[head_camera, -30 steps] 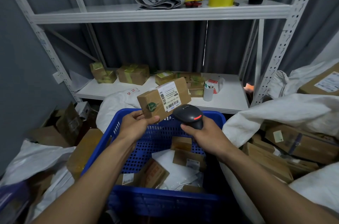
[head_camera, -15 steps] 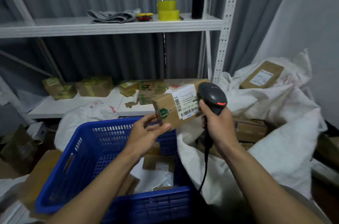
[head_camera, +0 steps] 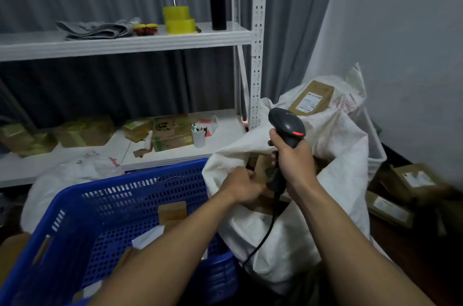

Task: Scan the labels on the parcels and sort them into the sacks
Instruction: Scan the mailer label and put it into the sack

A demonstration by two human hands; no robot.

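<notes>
Sorting looks partway through: one parcel [head_camera: 260,168] is about to drop into the white sack [head_camera: 338,180], and further boxes [head_camera: 172,211] wait in the blue basket [head_camera: 112,218] under your left forearm, probably unscanned. Your left hand [head_camera: 240,185] curls round that parcel at the sack's mouth, just beside your right hand [head_camera: 294,163], which wraps tight around the scanner [head_camera: 286,126] handle, its head raised above both hands and pointing away from the parcel.

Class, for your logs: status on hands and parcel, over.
Left hand grips parcel at white sack mouth. Right hand holds scanner, just above. Its cable hangs down the sack's front.
</notes>
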